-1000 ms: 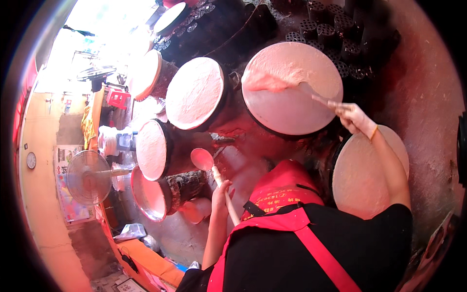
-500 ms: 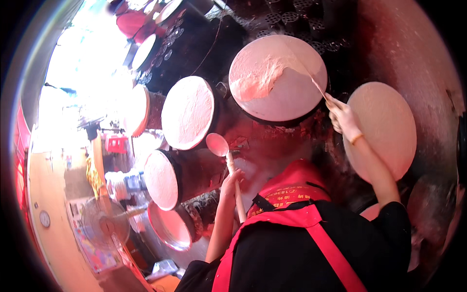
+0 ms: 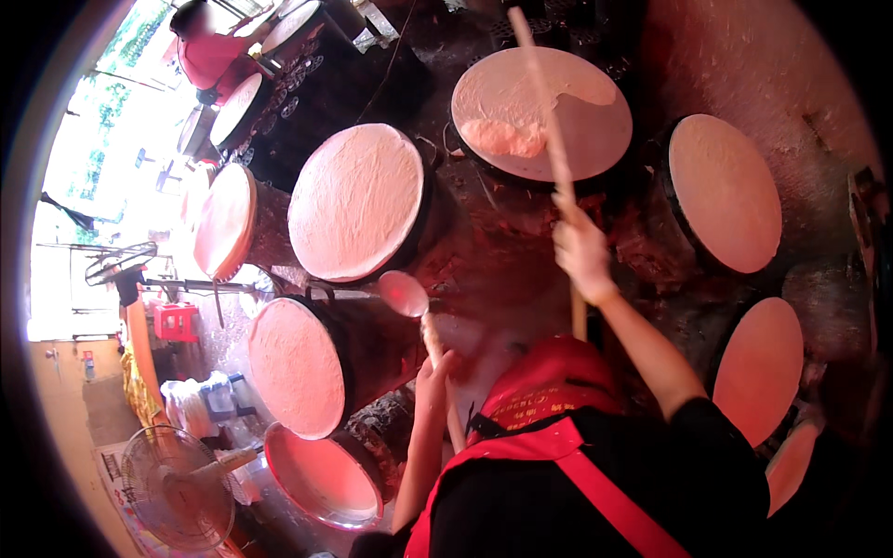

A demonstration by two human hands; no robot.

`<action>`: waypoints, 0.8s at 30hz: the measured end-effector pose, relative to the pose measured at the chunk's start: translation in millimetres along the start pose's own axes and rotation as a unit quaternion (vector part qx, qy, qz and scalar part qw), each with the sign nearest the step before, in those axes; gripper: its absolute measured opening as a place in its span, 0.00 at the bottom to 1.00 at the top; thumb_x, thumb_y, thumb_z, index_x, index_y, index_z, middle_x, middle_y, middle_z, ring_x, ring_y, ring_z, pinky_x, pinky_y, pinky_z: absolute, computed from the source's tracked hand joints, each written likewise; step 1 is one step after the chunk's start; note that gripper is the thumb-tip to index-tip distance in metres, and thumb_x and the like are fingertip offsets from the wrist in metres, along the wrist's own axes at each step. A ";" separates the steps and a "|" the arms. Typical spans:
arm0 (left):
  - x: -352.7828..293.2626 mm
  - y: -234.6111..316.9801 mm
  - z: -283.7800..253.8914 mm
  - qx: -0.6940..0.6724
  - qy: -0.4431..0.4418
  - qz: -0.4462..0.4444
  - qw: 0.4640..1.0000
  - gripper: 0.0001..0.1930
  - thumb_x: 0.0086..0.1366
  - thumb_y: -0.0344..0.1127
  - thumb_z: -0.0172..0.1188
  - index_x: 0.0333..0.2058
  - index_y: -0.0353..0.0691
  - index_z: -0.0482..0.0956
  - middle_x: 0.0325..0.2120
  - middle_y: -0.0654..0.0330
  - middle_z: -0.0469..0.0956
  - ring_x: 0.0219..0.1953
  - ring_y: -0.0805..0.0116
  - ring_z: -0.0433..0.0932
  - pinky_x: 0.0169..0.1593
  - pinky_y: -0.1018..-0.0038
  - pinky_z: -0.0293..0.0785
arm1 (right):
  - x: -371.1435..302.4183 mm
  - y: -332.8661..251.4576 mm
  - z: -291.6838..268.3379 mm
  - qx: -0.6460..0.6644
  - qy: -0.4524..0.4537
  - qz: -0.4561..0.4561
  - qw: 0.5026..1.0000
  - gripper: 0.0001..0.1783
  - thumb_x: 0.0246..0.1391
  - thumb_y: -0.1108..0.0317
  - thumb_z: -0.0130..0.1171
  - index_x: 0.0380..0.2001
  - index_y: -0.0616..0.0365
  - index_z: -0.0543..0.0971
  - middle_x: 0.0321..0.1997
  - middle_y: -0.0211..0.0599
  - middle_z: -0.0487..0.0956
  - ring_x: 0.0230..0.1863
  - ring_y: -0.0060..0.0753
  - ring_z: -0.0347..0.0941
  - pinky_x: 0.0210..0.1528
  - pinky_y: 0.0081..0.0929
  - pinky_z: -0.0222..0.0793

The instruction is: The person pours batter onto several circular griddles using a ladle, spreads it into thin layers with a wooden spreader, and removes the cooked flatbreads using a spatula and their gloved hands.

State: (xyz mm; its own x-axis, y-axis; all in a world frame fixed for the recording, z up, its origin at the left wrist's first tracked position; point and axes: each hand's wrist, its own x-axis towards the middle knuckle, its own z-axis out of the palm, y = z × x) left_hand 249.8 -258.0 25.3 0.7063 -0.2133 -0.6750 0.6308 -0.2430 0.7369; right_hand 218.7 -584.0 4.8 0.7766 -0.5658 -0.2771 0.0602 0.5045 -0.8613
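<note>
My left hand [image 3: 435, 374] is wrapped round the pale handle of a long ladle [image 3: 403, 294]. The ladle's round bowl hangs near the edge of a large round griddle [image 3: 358, 200] coated in pale batter. My right hand [image 3: 584, 251], slightly blurred, grips a long wooden stick [image 3: 541, 88]. That stick crosses above the far griddle [image 3: 600, 153], with its lower end showing beneath my hand. On this griddle a spread layer of batter [image 3: 479, 88] covers the far and left parts, and a thick wet ridge lies toward the near left. Whether the stick touches the batter, I cannot tell.
Coated round griddles stand on both sides, including one at right [image 3: 726, 191] and one at left [image 3: 298, 367]. A wide basin [image 3: 321, 474] of pale liquid sits low left. A fan [image 3: 177, 488] stands beyond it. Another person [image 3: 214, 60] works at the upper left.
My right hand has moved left and nearer to me, swinging the stick across the far griddle. The batter layer there has spread along the far side. My view has shifted; my left hand keeps the ladle.
</note>
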 end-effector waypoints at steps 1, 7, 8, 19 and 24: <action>-11.6 -6.4 -8.9 -0.015 0.010 0.005 1.000 0.20 0.64 0.40 0.58 0.51 0.35 0.71 0.37 0.66 0.74 0.37 0.78 0.72 0.42 0.80 0.67 | 31.2 11.8 42.0 0.050 0.015 0.044 0.998 0.19 0.62 0.49 0.49 0.49 0.45 0.77 0.18 0.16 0.64 0.15 0.11 0.59 0.14 0.16 0.54; -70.6 -30.2 -50.5 -0.092 0.040 -0.030 0.995 0.25 0.67 0.38 0.55 0.60 0.34 0.63 0.56 0.61 0.67 0.54 0.73 0.69 0.56 0.74 0.68 | 211.0 83.8 189.5 -0.043 0.158 -0.097 0.982 0.22 0.64 0.53 0.41 0.49 0.56 0.73 0.28 0.45 0.76 0.29 0.47 0.73 0.32 0.38 0.69; -73.9 -40.3 -59.3 -0.082 0.051 -0.042 0.994 0.26 0.67 0.38 0.55 0.60 0.34 0.63 0.57 0.60 0.67 0.55 0.72 0.68 0.57 0.73 0.67 | 210.7 82.7 209.5 -0.133 0.224 -0.127 0.957 0.22 0.64 0.56 0.40 0.53 0.57 0.71 0.39 0.54 0.78 0.42 0.58 0.74 0.44 0.42 0.69; -37.2 -41.1 -40.4 -0.077 -0.038 -0.030 0.996 0.29 0.64 0.40 0.59 0.60 0.32 0.64 0.52 0.60 0.70 0.49 0.73 0.72 0.53 0.77 0.68 | 10.9 71.7 114.7 0.117 0.155 0.051 0.980 0.19 0.64 0.47 0.45 0.55 0.35 0.65 0.17 0.21 0.61 0.09 0.17 0.53 0.08 0.19 0.49; -44.2 -26.8 -7.9 -0.072 -0.029 -0.035 0.996 0.29 0.63 0.42 0.61 0.57 0.30 0.66 0.45 0.62 0.71 0.42 0.76 0.72 0.49 0.80 0.69 | 5.7 33.7 33.7 0.089 0.118 0.067 0.987 0.17 0.62 0.47 0.48 0.52 0.31 0.66 0.18 0.23 0.64 0.09 0.17 0.53 0.09 0.19 0.49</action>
State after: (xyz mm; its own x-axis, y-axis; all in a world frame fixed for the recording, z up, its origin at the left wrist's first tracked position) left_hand 204.3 -234.5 35.7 0.6415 -0.2555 -0.7233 0.7206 -0.1225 0.6824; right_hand 246.3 -548.2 -11.4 0.6187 -0.6115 -0.4932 0.0922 0.6800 -0.7274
